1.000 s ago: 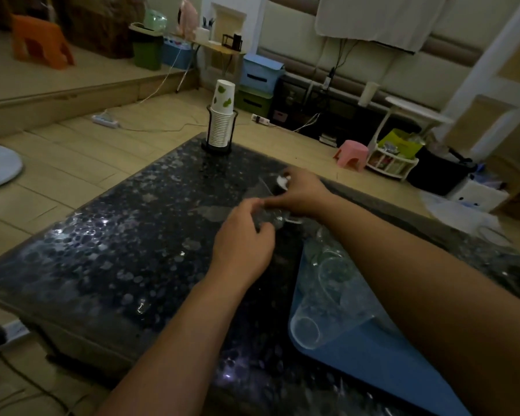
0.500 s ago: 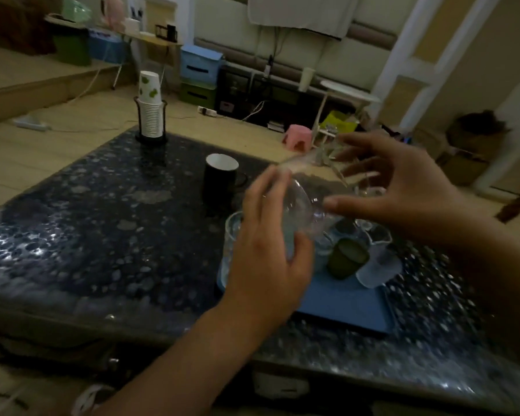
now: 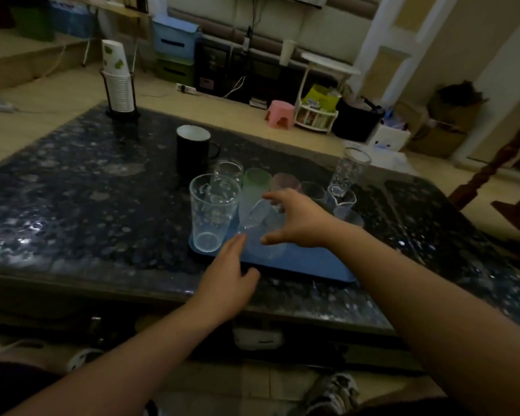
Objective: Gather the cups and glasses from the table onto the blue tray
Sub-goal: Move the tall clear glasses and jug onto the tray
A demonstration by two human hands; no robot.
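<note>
The blue tray (image 3: 306, 262) lies on the dark speckled table (image 3: 87, 205) and carries several cups and glasses. Among them are a large clear tumbler (image 3: 212, 214), a frosted green cup (image 3: 254, 187) and a pinkish cup (image 3: 284, 182). My right hand (image 3: 299, 220) is curled over a clear glass (image 3: 260, 235) standing on the tray's front part, thumb on its side and fingers at its rim. My left hand (image 3: 227, 277) rests at the tray's front edge, its fingertips just touching that glass's base. A black mug (image 3: 192, 151) and a tall clear glass (image 3: 351, 169) stand on the table beyond the tray.
A stack of paper cups in a black holder (image 3: 117, 85) stands at the table's far left corner. A dark wooden chair (image 3: 508, 187) sits by the table's right side. Bins, a pink stool (image 3: 279, 114) and boxes line the floor behind.
The clear glass that both hands held in the air above the tray now stands on the tray. My left hand has dropped to the tray's front edge.
</note>
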